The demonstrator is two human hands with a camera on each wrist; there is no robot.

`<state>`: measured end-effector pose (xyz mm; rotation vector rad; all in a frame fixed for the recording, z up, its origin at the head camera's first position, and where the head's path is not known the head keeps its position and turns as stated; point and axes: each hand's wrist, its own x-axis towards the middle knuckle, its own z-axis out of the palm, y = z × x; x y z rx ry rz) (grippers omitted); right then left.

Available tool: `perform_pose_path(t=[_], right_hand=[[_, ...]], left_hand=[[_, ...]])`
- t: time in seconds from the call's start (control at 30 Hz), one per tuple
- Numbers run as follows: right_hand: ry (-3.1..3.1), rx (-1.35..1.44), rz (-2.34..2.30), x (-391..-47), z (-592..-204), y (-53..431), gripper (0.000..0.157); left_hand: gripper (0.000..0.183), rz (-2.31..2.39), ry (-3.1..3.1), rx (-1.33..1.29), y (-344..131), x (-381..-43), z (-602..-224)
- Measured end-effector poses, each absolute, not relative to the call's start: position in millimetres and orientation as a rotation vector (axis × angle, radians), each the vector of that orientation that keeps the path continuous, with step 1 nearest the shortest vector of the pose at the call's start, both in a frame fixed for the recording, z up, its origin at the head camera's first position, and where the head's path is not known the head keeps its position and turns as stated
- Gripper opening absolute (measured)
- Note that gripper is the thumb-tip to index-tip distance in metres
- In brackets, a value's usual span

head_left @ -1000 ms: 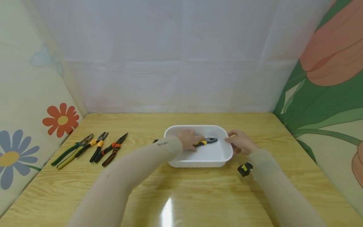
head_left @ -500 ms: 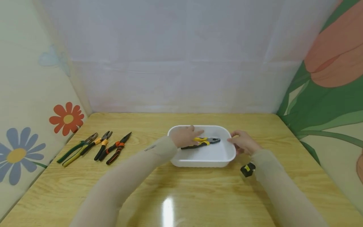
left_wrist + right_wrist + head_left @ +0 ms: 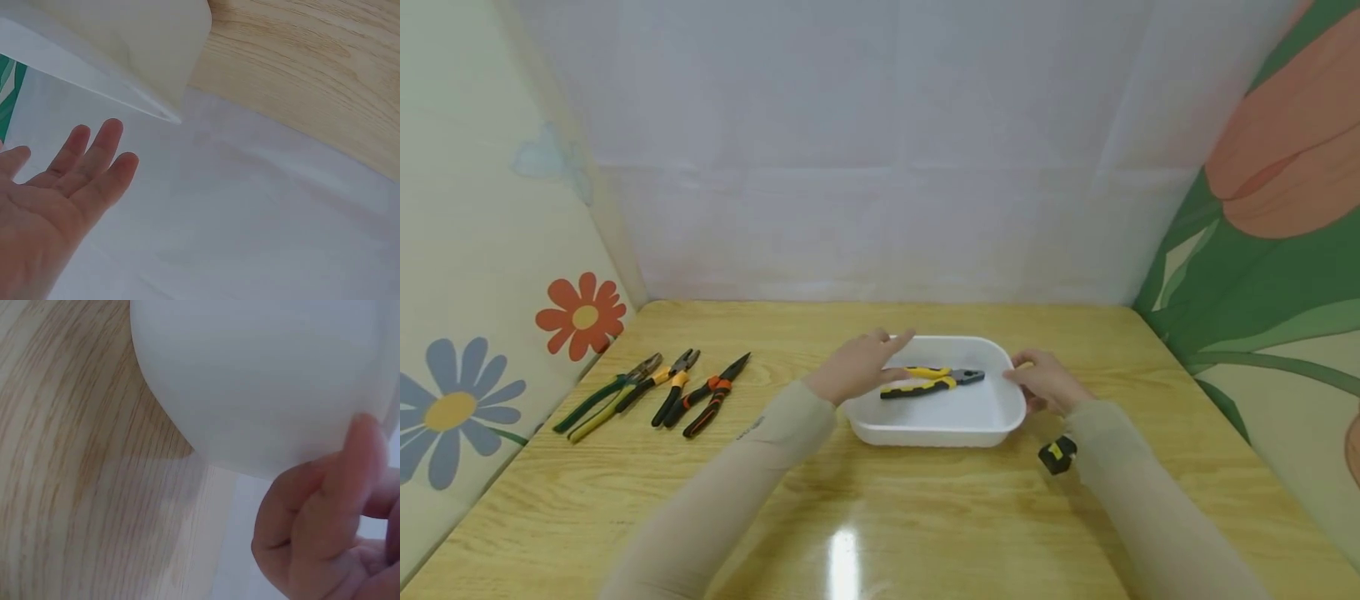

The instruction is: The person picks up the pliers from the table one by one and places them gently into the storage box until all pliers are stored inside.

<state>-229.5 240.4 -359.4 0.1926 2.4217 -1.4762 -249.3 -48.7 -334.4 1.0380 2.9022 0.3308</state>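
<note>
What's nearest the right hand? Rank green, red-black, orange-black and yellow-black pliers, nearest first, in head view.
1. Yellow-black pliers, inside the tray.
2. Red-black pliers, row's right end.
3. Orange-black pliers, row's middle.
4. Green pliers, row's far left.

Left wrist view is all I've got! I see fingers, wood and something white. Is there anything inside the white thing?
Observer: Yes, the head view shows yellow-and-black pliers lying in that white tub.
Operator: Cool! Is anything touching it over on the right?
Observer: Yes, the right hand has its fingers on the white tub's right end.
Operator: Are there any more tools like that one?
Observer: Yes, three more pairs of pliers lie on the table, off to the left.
</note>
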Motion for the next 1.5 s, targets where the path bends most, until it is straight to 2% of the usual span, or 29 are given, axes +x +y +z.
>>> perform_pose_path(t=[1.1, 1.5], right_hand=[[2.447, 0.178, -1.433, -230.3, -359.5, 243.1, 0.023], [2.450, 0.200, -1.419, -231.0, -359.7, 242.3, 0.027]], left_hand=[[0.071, 0.428, 3.145, 0.824, -128.7, -217.1, -353.5], [0.069, 0.369, 3.174, 0.721, -150.3, -209.1, -358.0]])
